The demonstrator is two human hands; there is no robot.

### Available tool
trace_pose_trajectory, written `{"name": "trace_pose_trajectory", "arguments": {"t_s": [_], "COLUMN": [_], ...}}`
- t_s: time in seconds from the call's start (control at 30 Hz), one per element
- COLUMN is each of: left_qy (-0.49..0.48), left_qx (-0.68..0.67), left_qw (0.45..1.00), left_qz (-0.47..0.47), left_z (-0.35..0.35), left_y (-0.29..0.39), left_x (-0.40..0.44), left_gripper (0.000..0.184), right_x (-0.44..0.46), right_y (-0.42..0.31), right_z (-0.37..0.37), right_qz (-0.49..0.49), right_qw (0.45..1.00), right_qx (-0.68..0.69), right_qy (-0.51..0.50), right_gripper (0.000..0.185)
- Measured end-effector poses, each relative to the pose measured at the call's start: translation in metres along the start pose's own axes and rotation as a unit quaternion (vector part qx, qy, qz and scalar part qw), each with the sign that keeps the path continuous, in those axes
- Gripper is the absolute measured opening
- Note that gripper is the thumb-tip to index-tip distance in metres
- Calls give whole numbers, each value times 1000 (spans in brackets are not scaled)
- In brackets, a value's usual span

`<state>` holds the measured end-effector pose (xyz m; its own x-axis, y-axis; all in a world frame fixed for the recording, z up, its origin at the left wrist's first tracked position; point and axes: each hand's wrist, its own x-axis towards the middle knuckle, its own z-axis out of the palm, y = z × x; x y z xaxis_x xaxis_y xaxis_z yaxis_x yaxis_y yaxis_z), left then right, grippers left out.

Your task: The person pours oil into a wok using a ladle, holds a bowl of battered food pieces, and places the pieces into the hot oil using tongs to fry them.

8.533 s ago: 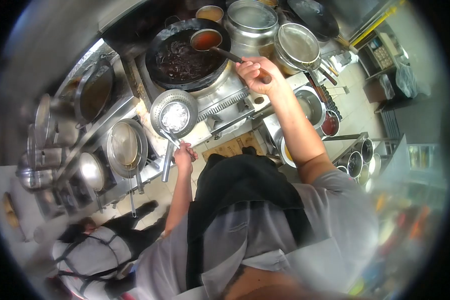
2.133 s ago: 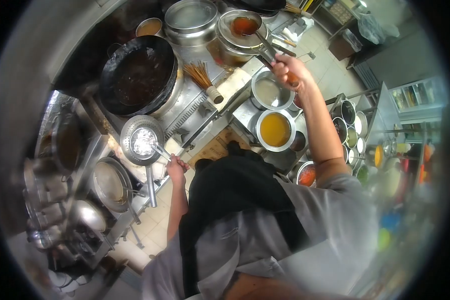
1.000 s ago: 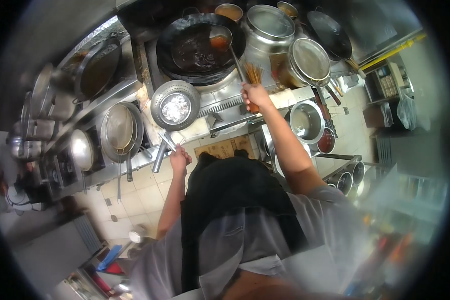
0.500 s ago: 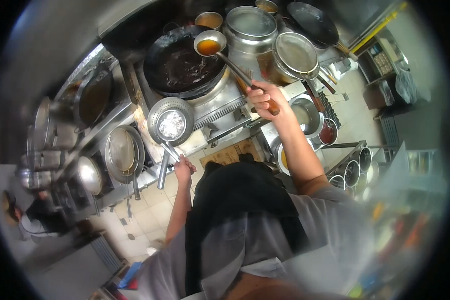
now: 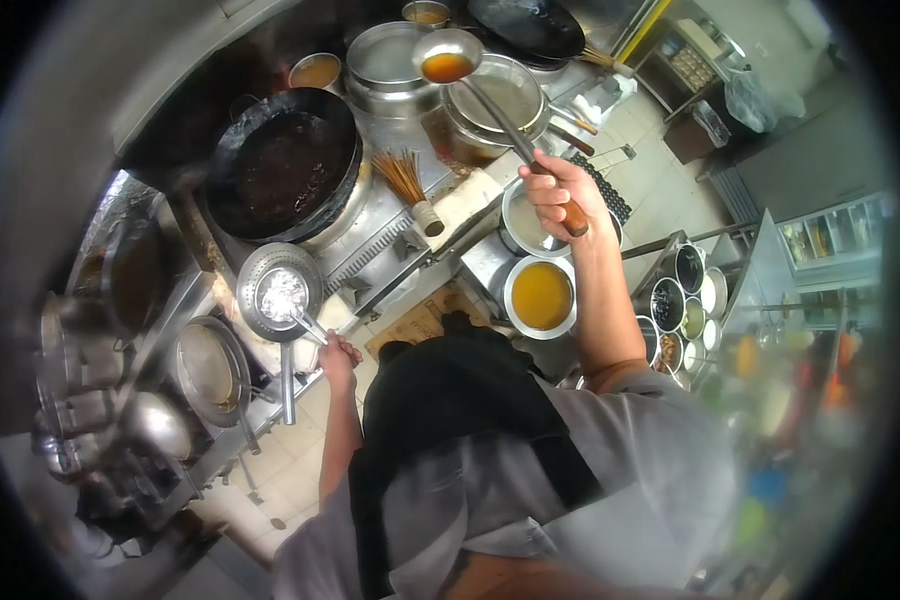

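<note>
My right hand (image 5: 562, 192) is closed round the wooden grip of a ladle (image 5: 497, 113). Orange-brown liquid lies in its bowl, which hangs over the pots at the back. My left hand (image 5: 340, 356) grips a metal handle that runs up to a perforated strainer (image 5: 253, 300). Inside the strainer is a smaller round area of shiny white contents (image 5: 284, 294); I cannot tell what they are. A second metal handle (image 5: 288, 385) points down beside my left hand. Up and left of the strainer sits a dark wok (image 5: 280, 165) with a wet, oily bottom.
A bamboo brush (image 5: 402, 180) lies right of the wok. Near my right forearm stands a pot of yellow liquid (image 5: 541, 297). Lidded and strainer-topped pots (image 5: 395, 55) line the back. Seasoning containers (image 5: 668, 303) stand at right, more strainers (image 5: 208, 365) at left.
The view has swung right, so the wok and strainer appear further left. The ladle has moved away from above the wok's edge to over the pots at its right. Both hands keep their grips.
</note>
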<state>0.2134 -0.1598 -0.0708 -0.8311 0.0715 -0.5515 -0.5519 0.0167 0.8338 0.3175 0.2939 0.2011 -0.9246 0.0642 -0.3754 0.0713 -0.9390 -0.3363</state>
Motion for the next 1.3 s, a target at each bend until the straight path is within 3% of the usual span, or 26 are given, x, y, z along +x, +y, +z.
{"name": "trace_pose_trajectory", "arguments": {"t_s": [0.07, 0.13, 0.2, 0.27, 0.33, 0.4, 0.43, 0.5, 0.53, 0.6, 0.63, 0.73, 0.8, 0.87, 0.9, 0.97, 1.0, 1.03, 1.1, 1.17, 1.2, 1.23, 1.3], "left_qy": [3, -1, -2, 6, 6, 10, 29, 50, 67, 27, 21, 36, 38, 20, 43, -21, -5, -18, -52, -56, -73, -86, -114], "left_qx": [3, -2, -15, 3, -1, -6, -7, -14, -19, -105, -117, -48, -8, -8, -17, -27, -39, -82, -162, -186, -196, -194, -193], "left_qw": [1000, 1000, 1000, 1000, 1000, 1000, 1000, 999, 998, 994, 993, 997, 993, 993, 992, 996, 996, 995, 985, 981, 978, 977, 975], "left_qz": [1, 14, 12, 2, 4, 5, 3, -9, -10, 7, 18, 48, 107, 114, 114, 84, 85, 62, 27, 14, 3, -17, 2], "left_z": [8, 14, 17, 21, 22, 25, 30, 31, 30, 28, 28, 29, 25, 16, 12, 9, 9, 11, 9, 9, 10, 11, 16], "left_y": [-1, -3, -5, -6, -6, -6, -6, -7, -8, -12, -8, -4, -5, -12, -7, 12, 21, 27, 24, 29, 33, 35, 45], "left_x": [-3, -7, -10, -15, -19, -26, -28, -32, -33, -35, -39, -47, -48, -40, -40, -43, -43, -44, -36, -32, -28, -24, -17], "left_gripper": [42, 41, 41, 41, 41, 41, 42, 38, 38, 35, 33, 37, 39, 38, 38, 35, 35, 35, 34, 33, 32, 33, 34], "right_x": [-3, -2, 1, 2, 6, 8, 10, 15, 17, 23, 31, 53, 78, 103, 114, 132, 141, 146, 155, 156, 159, 159, 170], "right_y": [-9, -14, -16, -5, 5, 17, 25, 43, 50, 65, 71, 87, 98, 109, 113, 120, 121, 120, 116, 111, 112, 112, 131], "right_z": [-15, -31, -45, -57, -82, -107, -116, -125, -120, -107, -109, -100, -117, -145, -162, -195, -212, -225, -241, -254, -253, -234, -191], "right_qz": [-6, -75, -77, -135, -167, -221, -218, -355, -351, -311, -310, -272, -282, -284, -268, -216, -192, -191, -118, -116, -116, -98, -123], "right_qw": [1000, 978, 959, 818, 709, 531, 533, 441, 447, 518, 514, 562, 551, 511, 496, 441, 415, 408, 336, 311, 295, 193, 209], "right_qx": [-10, -142, -215, -484, -599, -732, -735, -756, -761, -736, -745, -741, -756, -786, -802, -842, -857, -865, -900, -910, -912, -945, -942], "right_qy": [18, 135, 170, 280, 334, 365, 357, 328, 313, 305, 292, 247, 212, 203, 196, 223, 236, 220, 251, 248, 261, 244, 233], "right_gripper": [35, 35, 33, 36, 41, 37, 37, 31, 31, 26, 23, 22, 22, 23, 24, 30, 32, 32, 37, 39, 40, 45, 49]}}
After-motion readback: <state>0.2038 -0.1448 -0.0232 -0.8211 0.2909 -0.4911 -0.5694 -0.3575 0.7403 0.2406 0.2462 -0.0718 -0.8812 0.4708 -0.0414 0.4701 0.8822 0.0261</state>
